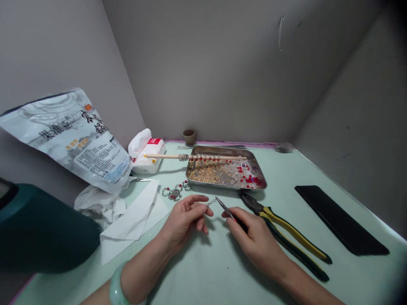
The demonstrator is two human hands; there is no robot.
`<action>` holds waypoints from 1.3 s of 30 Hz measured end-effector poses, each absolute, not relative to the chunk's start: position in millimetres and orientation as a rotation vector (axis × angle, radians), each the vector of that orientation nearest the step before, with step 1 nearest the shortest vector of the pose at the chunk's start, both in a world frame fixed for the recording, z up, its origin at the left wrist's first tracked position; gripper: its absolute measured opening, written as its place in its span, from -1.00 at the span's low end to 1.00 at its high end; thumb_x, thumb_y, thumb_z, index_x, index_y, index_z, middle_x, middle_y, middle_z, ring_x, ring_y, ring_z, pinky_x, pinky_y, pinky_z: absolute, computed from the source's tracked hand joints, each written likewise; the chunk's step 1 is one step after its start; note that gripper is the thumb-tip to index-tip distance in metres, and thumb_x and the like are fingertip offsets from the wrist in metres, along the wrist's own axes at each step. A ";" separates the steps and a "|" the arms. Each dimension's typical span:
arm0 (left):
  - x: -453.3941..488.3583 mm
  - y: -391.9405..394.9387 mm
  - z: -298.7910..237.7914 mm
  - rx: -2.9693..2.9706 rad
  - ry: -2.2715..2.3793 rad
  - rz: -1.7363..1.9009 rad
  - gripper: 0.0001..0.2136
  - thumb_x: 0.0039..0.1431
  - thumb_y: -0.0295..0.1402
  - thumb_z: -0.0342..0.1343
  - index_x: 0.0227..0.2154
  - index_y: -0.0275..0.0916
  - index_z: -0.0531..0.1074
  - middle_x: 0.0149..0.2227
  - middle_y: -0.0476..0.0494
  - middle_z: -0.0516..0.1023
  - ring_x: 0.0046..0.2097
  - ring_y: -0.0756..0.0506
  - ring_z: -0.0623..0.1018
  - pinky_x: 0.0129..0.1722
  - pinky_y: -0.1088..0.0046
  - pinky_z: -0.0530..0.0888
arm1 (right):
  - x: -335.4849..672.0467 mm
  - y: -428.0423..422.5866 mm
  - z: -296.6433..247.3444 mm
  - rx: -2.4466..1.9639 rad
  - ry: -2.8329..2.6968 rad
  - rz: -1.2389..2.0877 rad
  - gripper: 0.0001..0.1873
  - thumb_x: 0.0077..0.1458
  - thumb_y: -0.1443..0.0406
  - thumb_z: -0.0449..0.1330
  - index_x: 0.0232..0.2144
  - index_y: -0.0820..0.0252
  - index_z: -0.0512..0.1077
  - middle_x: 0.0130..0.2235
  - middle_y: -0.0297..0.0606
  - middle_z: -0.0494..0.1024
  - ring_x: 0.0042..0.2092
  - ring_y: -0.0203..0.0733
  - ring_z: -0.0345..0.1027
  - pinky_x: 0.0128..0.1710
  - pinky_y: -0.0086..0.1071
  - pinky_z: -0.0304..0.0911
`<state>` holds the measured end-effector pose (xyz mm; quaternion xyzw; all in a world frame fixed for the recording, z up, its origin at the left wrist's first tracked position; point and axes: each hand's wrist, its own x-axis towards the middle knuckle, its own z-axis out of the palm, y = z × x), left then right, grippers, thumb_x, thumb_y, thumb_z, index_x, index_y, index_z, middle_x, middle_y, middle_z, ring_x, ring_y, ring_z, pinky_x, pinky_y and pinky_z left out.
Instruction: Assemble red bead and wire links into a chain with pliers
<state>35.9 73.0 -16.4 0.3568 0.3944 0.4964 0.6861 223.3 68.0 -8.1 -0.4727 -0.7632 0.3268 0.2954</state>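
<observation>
left hand (186,217) pinches a small metal link (210,203) between thumb and forefinger, just in front of the bead tray (226,185). right hand (252,239) is closed around fine pliers (224,208), tips beside the link. hold the link steady; seat the tips squarely before squeezing.

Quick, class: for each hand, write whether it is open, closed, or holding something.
Left hand: closed, pinching a small silver piece.
Right hand: closed on a thin pointed tool.
</observation>
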 end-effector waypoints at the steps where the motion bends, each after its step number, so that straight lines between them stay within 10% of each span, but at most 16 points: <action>1: 37.0 72.2 -17.2 0.825 0.881 1.086 -0.73 0.10 -0.36 0.17 -0.16 -0.35 0.34 -0.41 -0.09 0.51 -0.65 0.14 0.29 -0.54 0.47 0.47 | 223.7 67.9 -8.5 -1.261 -2.037 0.848 -0.76 0.23 0.25 -0.05 -0.42 0.20 0.32 -0.43 -0.30 0.39 -0.39 -0.23 0.25 -0.38 -0.38 0.09; 17: 38.4 66.9 -9.3 0.929 0.999 0.929 -0.79 0.17 -0.22 0.08 -0.30 -0.29 0.34 -0.62 0.15 0.12 -0.62 0.15 0.01 -0.66 0.60 -0.05 | 222.8 65.8 -7.9 -1.246 -2.073 0.839 -0.77 0.22 0.28 -0.01 -0.34 0.22 0.42 -0.39 -0.25 0.47 -0.37 -0.21 0.30 -0.36 -0.38 0.14; 39: 39.0 66.0 -11.5 0.899 0.931 0.923 -0.73 0.17 -0.18 0.06 -0.28 -0.33 0.38 -0.59 0.14 0.08 -0.60 0.13 0.00 -0.61 0.54 -0.08 | 220.0 64.7 -2.3 -1.283 -1.954 1.085 -0.70 0.22 0.20 -0.03 -0.41 0.24 0.39 -0.43 -0.29 0.45 -0.38 -0.23 0.27 -0.41 -0.39 0.10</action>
